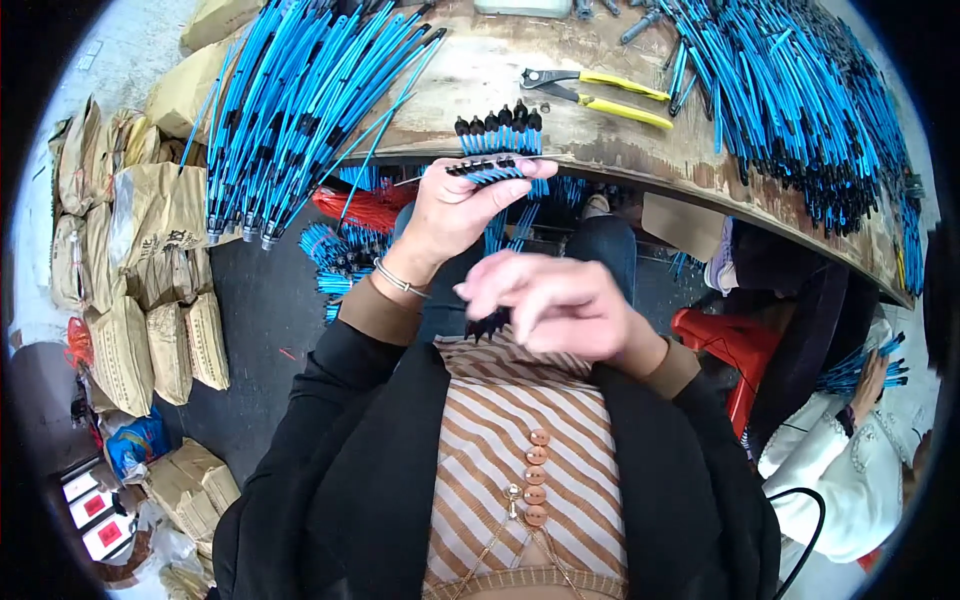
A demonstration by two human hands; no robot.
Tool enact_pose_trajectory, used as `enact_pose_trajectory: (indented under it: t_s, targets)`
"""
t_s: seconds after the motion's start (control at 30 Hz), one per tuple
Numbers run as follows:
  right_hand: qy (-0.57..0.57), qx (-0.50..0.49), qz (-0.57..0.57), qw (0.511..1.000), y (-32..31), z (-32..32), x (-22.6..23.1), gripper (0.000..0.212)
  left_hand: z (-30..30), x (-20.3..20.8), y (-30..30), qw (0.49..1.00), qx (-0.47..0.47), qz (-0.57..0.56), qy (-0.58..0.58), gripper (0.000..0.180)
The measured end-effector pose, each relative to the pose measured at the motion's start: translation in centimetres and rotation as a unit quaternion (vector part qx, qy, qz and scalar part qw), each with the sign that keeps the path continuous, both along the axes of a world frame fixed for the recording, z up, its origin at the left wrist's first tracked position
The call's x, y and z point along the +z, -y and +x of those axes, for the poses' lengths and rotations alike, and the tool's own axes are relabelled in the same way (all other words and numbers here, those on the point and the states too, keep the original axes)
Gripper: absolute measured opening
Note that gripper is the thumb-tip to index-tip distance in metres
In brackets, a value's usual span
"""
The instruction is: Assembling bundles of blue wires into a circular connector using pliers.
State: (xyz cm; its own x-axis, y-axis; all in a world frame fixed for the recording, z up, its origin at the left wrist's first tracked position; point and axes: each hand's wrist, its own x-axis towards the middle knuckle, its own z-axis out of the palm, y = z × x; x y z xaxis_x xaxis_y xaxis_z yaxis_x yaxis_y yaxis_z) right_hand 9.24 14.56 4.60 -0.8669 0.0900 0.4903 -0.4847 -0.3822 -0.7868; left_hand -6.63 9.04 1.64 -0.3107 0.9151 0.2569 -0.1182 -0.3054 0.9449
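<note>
My left hand (455, 207) is closed round a bundle of thin blue rods with black ends (503, 143), at the near edge of the table. Thumb and fingers clamp the bundle from both sides, and its black tips point up and away from me. Closer to my body, my right hand (560, 305) is smeared by motion, so its fingers do not show clearly. Dark pointed ends (488, 325) show just below that hand, in front of my striped top. Whether the right hand touches them I cannot tell.
Pliers with yellow handles (625, 98) lie on the wooden table (450, 85). Large heaps of blue rods cover its left (300, 100) and right (790, 100) sides. Brown paper sacks (150, 220) are stacked at left. At right, another person's hand (868, 385) is beside more rods.
</note>
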Motion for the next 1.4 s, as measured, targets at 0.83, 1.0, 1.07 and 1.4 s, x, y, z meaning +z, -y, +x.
enact_pose_trajectory:
  t_s: [0.83,1.0,1.07,1.4]
  targets:
    - [0.143,-0.531,0.447,0.706,-5.0,-1.5,6.6,0.016,-1.1,0.4,-0.4,1.0,0.006,-0.006,-0.016,0.024]
    - [0.148,-0.537,0.454,0.696,-4.8,-1.7,6.6,0.016,-1.0,0.6,-0.4,1.0,0.01,-0.012,-0.012,0.023]
    - [0.151,-0.539,0.456,0.692,-4.7,-1.7,6.6,0.016,-1.0,0.6,-0.4,1.0,0.01,-0.014,-0.013,0.023]
    - [0.154,-0.541,0.472,0.679,-4.5,-1.8,6.3,0.019,-1.2,1.3,0.0,0.998,-0.001,-0.059,-0.037,0.019]
